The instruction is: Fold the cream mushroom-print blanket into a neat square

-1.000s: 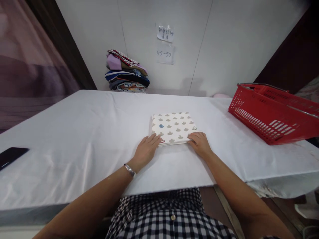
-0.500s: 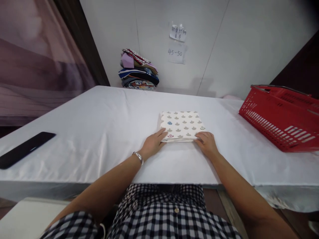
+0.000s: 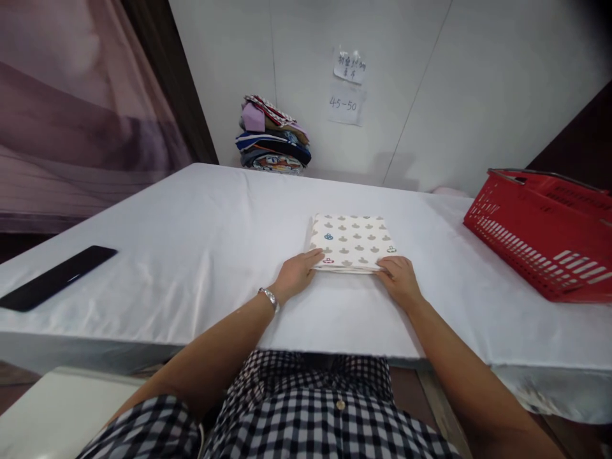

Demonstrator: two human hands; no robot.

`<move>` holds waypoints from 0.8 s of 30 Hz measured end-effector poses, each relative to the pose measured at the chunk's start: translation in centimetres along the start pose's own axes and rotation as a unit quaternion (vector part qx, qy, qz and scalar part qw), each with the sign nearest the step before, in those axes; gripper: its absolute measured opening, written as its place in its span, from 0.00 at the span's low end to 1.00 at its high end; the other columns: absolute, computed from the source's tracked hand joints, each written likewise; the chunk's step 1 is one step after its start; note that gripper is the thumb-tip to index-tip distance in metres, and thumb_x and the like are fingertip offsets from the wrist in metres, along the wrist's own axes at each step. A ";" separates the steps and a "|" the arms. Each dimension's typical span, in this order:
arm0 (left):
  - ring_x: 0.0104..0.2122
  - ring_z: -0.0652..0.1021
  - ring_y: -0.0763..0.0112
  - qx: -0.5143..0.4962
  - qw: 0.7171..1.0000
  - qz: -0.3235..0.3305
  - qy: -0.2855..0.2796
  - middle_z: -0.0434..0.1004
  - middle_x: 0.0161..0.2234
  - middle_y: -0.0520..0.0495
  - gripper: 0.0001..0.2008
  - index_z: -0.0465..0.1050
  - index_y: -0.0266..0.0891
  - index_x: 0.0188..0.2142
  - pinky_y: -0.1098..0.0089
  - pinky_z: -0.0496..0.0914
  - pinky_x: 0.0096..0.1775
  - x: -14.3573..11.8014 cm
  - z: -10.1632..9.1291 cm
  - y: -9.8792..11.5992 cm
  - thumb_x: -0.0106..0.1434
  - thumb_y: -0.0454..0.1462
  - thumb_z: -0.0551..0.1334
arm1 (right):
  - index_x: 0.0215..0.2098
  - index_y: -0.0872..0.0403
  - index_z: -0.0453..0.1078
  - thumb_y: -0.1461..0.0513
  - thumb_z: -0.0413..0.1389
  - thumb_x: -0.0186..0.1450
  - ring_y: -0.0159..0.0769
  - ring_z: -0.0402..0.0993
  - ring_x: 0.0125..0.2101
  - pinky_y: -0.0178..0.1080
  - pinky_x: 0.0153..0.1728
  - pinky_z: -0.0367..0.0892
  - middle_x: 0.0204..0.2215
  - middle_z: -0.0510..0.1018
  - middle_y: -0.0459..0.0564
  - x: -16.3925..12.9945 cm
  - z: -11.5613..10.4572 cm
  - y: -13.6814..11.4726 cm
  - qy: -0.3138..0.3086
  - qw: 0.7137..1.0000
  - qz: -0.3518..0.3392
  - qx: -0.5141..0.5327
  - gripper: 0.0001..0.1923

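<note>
The left hand [image 3: 297, 275] lies palm down, fingers extended, its fingertips touching the near left corner of the folded cloth [image 3: 352, 242]. The right hand [image 3: 400, 280] lies likewise at the near right corner, fingers loosely curled over the edge; whether they pinch the fabric cannot be determined, since the fingertips hide the contact. A wristwatch [image 3: 269, 298] sits on the left wrist. The folded cloth, cream with a small repeated motif, lies flat near the middle of the table [image 3: 191, 255], which is covered in white. A black phone [image 3: 55, 278] lies well apart to the left. A red basket [image 3: 545, 229] stands to the right, cut off by the frame edge. A stack of clothes [image 3: 272, 137] rests against the wall, beside two paper notes [image 3: 348, 86]; the upper note is illegible.
</note>
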State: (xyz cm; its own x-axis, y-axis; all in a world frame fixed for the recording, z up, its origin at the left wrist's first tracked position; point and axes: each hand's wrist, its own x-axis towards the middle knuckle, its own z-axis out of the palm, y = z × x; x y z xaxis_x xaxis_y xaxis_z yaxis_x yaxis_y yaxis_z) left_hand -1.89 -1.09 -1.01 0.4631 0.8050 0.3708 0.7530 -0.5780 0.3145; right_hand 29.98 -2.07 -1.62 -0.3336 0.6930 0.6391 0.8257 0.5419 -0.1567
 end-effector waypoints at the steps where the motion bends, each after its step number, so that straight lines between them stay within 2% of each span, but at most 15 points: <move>1: 0.55 0.69 0.68 -0.002 1.000 0.003 -0.001 0.63 0.60 0.51 0.25 0.62 0.45 0.58 0.63 0.67 0.54 -0.1 -0.2 0.1 0.61 0.32 0.54 | 0.38 0.51 0.71 0.59 0.54 0.64 0.41 0.70 0.41 0.47 0.45 0.60 0.37 0.77 0.50 0.0 0.1 0.0 0.001 1.000 0.004 0.004 0.06; 4: 0.56 0.68 0.66 -0.021 1.000 0.010 -0.004 0.61 0.61 0.48 0.26 0.61 0.44 0.59 0.63 0.66 0.55 -0.3 -0.6 0.4 0.62 0.42 0.58 | 0.38 0.51 0.71 0.59 0.54 0.64 0.41 0.70 0.41 0.47 0.45 0.61 0.37 0.77 0.50 -0.1 0.2 0.1 0.005 1.000 0.008 0.011 0.07; 7: 0.57 0.67 0.67 -0.043 0.999 0.004 -0.004 0.62 0.61 0.48 0.24 0.62 0.44 0.58 0.65 0.67 0.54 -0.2 -0.8 0.5 0.63 0.46 0.57 | 0.39 0.52 0.71 0.59 0.55 0.63 0.41 0.70 0.41 0.47 0.45 0.61 0.37 0.77 0.50 -0.1 0.3 0.2 0.008 1.000 0.004 0.012 0.07; 14: 0.54 0.70 0.70 -0.020 0.999 0.027 0.005 0.69 0.56 0.52 0.17 0.67 0.47 0.54 0.65 0.69 0.51 0.9 -0.3 -0.3 0.68 0.40 0.51 | 0.39 0.51 0.72 0.58 0.54 0.64 0.42 0.70 0.41 0.48 0.45 0.62 0.37 0.77 0.50 -0.1 0.3 0.2 0.010 1.000 0.005 0.010 0.08; 20: 0.54 0.71 0.72 -0.016 1.000 -0.006 0.002 0.69 0.56 0.56 0.18 0.68 0.48 0.53 0.65 0.68 0.52 1.1 0.3 -1.2 0.65 0.34 0.54 | 0.38 0.51 0.71 0.59 0.54 0.64 0.41 0.70 0.39 0.47 0.44 0.61 0.36 0.77 0.50 0.1 0.2 -0.1 -0.001 1.000 -0.006 0.000 0.07; 24: 0.53 0.72 0.68 0.009 1.000 -0.006 -0.009 0.67 0.57 0.55 0.19 0.67 0.49 0.54 0.62 0.69 0.50 0.8 -0.3 -0.7 0.65 0.33 0.52 | 0.38 0.51 0.72 0.59 0.54 0.64 0.41 0.70 0.41 0.47 0.45 0.61 0.37 0.77 0.50 0.1 0.2 -0.1 -0.008 1.000 0.003 0.000 0.07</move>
State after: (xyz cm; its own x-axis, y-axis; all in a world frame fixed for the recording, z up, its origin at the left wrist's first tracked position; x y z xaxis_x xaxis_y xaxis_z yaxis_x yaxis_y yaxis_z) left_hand -2.21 -0.07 -0.67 0.4626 0.8140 0.3513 0.7667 -0.5662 0.3026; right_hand 29.81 -1.94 -1.75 -0.3357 0.7043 0.6255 0.8278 0.5375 -0.1610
